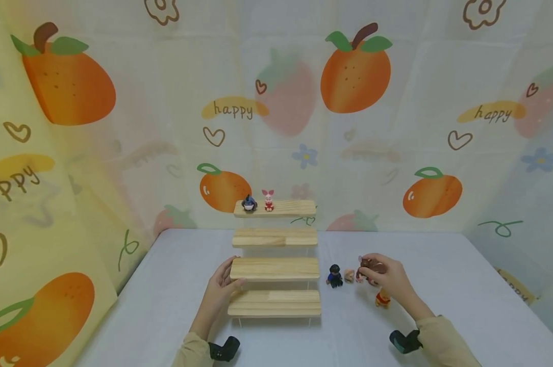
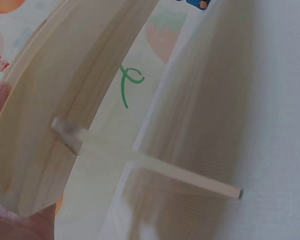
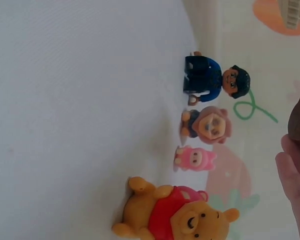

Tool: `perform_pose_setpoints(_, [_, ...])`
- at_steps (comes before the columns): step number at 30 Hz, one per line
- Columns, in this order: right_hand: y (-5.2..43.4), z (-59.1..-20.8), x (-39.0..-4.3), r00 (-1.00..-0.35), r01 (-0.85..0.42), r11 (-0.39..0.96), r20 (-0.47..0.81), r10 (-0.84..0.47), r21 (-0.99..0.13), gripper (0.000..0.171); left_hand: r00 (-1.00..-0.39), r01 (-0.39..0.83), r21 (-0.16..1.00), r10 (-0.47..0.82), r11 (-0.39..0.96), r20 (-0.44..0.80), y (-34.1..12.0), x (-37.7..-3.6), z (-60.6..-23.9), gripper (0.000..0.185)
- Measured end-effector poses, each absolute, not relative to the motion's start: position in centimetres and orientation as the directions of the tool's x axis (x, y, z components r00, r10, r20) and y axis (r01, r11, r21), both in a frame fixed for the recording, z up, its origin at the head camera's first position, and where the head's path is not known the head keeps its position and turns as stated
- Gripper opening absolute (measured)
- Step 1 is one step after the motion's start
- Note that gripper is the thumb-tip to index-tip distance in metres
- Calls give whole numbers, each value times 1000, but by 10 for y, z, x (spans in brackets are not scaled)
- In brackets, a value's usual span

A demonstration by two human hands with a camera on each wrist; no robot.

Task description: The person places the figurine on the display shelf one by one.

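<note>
Head view forward and down, 2 close tilted wrist views, head and left wrist sharing wooden shelf (image 1: 276,270)

Looks like a makeshift tabletop booth, walled on 3 sides by fruit-printed cloth (image 1: 166,86), set on a white table (image 1: 161,290), dressed with 4 wooden shelves (image 1: 274,268) and toy figures (image 1: 334,276); home or studio, cannot tell.
</note>
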State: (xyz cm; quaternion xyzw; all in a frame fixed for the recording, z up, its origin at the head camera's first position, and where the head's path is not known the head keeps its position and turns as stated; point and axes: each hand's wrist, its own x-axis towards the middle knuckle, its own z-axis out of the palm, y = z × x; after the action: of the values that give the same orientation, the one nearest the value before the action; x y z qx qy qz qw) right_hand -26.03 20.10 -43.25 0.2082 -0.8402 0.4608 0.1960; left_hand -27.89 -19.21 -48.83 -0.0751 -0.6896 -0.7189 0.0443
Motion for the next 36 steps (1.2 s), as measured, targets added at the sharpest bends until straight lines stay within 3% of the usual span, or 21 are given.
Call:
perform_pose_setpoints(14, [201,-439,-278,-857,-499,493,491,-158,-712,25,-980,189,981,55,-36,191,-193,-278,-487,72])
perform_pose_setpoints(21, [183,-406,-263,-861,-480,539,489,-139,-692,23,-982,180,982,50,-61,184,-194,-280,-486,71])
perform_pose_setpoints(36, [187,-412,-288,-791,-591,497,578,-203,-635,25,-975,211,976,65,-57,214,-193,-278,-486,72])
